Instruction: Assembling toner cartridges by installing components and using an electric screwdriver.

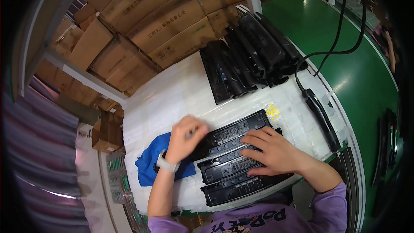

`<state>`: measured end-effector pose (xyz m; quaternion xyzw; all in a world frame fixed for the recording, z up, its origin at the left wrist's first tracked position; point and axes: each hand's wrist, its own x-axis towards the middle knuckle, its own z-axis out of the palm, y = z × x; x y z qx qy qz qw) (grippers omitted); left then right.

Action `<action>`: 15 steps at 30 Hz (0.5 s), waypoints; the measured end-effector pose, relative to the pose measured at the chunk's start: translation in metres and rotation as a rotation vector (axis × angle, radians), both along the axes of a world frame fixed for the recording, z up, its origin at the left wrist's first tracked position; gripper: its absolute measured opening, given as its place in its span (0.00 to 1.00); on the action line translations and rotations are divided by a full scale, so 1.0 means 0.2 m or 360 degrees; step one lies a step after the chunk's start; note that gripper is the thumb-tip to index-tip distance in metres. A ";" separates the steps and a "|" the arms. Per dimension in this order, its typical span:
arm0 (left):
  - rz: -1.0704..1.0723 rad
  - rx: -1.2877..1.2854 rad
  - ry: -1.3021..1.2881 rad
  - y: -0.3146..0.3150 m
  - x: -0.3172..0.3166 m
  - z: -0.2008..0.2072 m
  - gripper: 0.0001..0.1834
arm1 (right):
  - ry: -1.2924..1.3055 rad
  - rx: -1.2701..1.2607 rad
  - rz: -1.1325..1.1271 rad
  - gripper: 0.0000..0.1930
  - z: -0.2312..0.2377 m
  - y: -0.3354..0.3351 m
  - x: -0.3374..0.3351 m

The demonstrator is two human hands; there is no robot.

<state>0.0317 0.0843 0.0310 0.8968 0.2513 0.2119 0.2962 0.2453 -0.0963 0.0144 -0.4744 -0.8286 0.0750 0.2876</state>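
Note:
Several long black plastic panels (233,164) lie side by side in front of me, with round buttons and ribbed, moulded details along them. My right hand (269,151) rests on the panels near their right end, fingers spread. Over the panels' left end is my left hand (186,136), its fingers curled together and slightly blurred. Whatever they pinch, if anything, is too small to make out. Beneath the left wrist, which wears a pale band (167,162), lies a crumpled blue cloth or bag (148,164) with small black bits on it.
More black panels (254,51) are piled at the table's far side. A black, cylindrical corded tool (321,121), apparently an electric screwdriver, lies at the right edge. Cardboard boxes (159,21) are stacked behind the white-covered table (151,99). A green surface (345,86) runs along the right.

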 end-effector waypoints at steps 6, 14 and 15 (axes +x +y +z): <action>0.0267 0.0319 0.0050 0.32 0.44 -0.24 0.42 | -0.0057 0.0035 -0.0118 0.19 -0.04 0.02 0.03; 0.0345 0.0152 0.0272 0.41 0.45 -0.24 0.50 | -0.0026 0.0049 -0.0172 0.17 -0.04 0.01 0.04; 0.0347 0.0153 0.0279 0.39 0.45 -0.22 0.50 | -0.0018 0.0049 -0.0170 0.17 -0.03 0.00 0.05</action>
